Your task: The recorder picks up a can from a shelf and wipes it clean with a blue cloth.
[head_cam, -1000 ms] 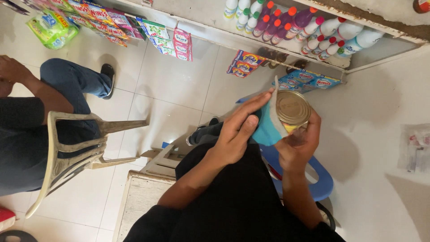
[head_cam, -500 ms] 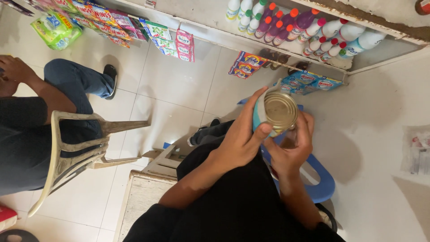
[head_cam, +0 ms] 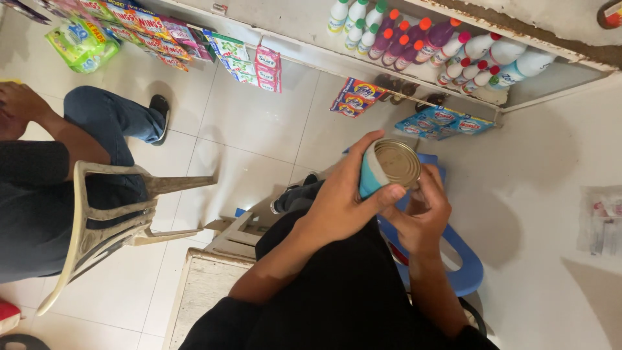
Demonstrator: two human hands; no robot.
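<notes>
A metal can (head_cam: 391, 166) with a blue-and-white label is held up in front of me, its ribbed silver end facing the camera. My left hand (head_cam: 346, 201) wraps around the can's side, thumb across its lower rim. My right hand (head_cam: 422, 217) sits just below and to the right, fingers touching the can's edge. Both forearms rise from my dark clothing at the bottom of the view.
A blue plastic stool (head_cam: 453, 259) stands under my hands. Another person sits on a cream plastic chair (head_cam: 107, 223) at left. A shelf (head_cam: 414, 48) of bottles and hanging sachet packs lines the far side. A low wooden crate (head_cam: 207, 285) is near my knees.
The can has turned and tilted so its metal end faces me more squarely, and my left hand has shifted its grip round the side. The right hand stays under it.
</notes>
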